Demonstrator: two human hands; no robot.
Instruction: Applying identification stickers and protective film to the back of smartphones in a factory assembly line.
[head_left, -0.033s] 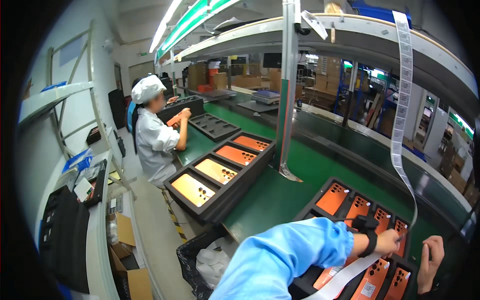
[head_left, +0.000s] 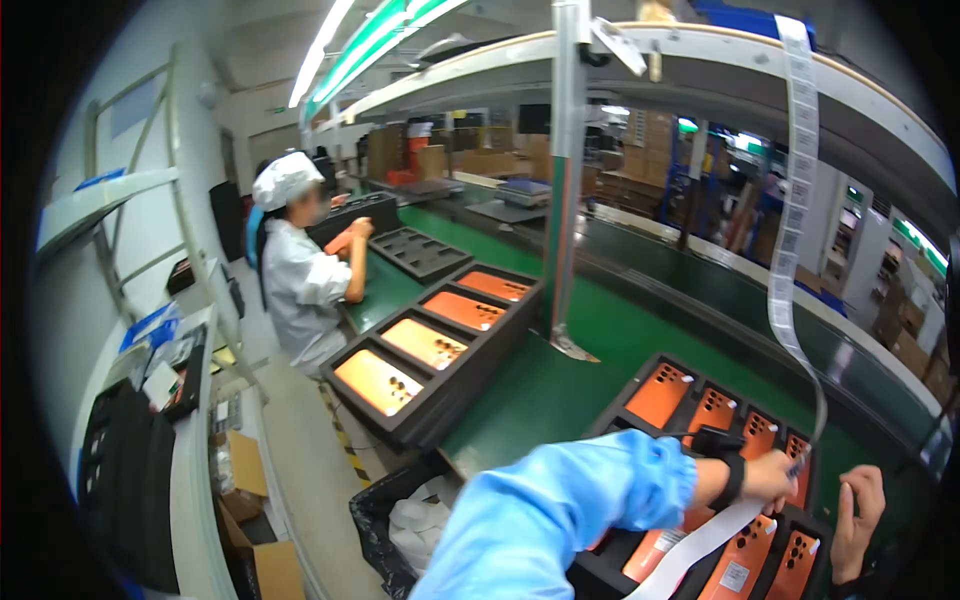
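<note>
Sticking labels on orange phone backs, by the look of it. Left hand [head_left: 770, 478], blue sleeve and black wrist strap, fingers pinched shut on the white label strip [head_left: 795, 200] hanging down from 1 o'clock. Right hand [head_left: 858, 520] at 4 o'clock, fingers loosely open, holding nothing. Orange backs [head_left: 712, 412] sitting in a black tray [head_left: 612, 418] just under both hands. Next move likely needs a careful peel and a straight press onto a back. Co-worker in white [head_left: 300, 275] at 10 o'clock, beside more trays [head_left: 425, 345].
</note>
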